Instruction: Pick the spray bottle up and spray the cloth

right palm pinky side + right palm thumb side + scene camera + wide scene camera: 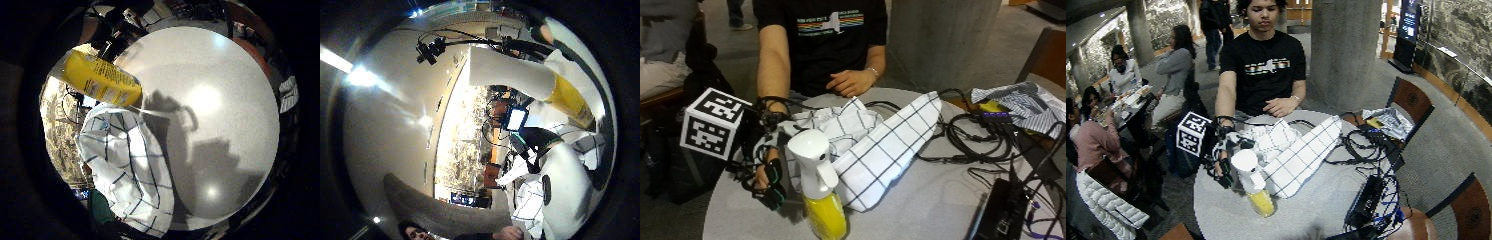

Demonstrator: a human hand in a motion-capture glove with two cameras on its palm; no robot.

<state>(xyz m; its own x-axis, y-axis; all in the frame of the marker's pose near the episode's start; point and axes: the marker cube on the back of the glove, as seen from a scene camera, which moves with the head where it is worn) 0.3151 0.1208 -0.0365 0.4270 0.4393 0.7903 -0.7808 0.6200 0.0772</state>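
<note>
Outside view: bottle [820, 192] stands upright on the table [926, 210] near its front edge, white spray head above a yellow body; gloved right hand [768, 180] just beside it on the person's right, fingers hanging straight down toward the table, grasping nothing, apart from the bottle as far as can be seen; checked cloth [873, 145] lies heaped just behind and beside the bottle, one stiff fold standing up; bare left hand [850, 81] rests at the far table edge; cables [966, 135] and a striped shirt [1026, 102] well apart on the other side.

Wide outside view: same layout; bottle [1251, 182] between hand [1223, 167] and cloth [1295, 150]; the black T-shirt carries a striped print, wording too small to read.

Little finger palm view: yellow body of the bottle [102, 77] close to the palm, label text there but unreadable; cloth [127, 170] beside it on the table [215, 100].

Thumb palm view: white neck and yellow body [520, 75] close by; cloth [560, 195] beyond.

Handling, as judged: rigid plastic, smooth and likely slippery; weight depends on fill, which cannot be seen; best taken round the narrow white neck under the head, forefinger on the trigger; tall and narrow, so apt to tip if nudged. Cloth soft, light.
</note>
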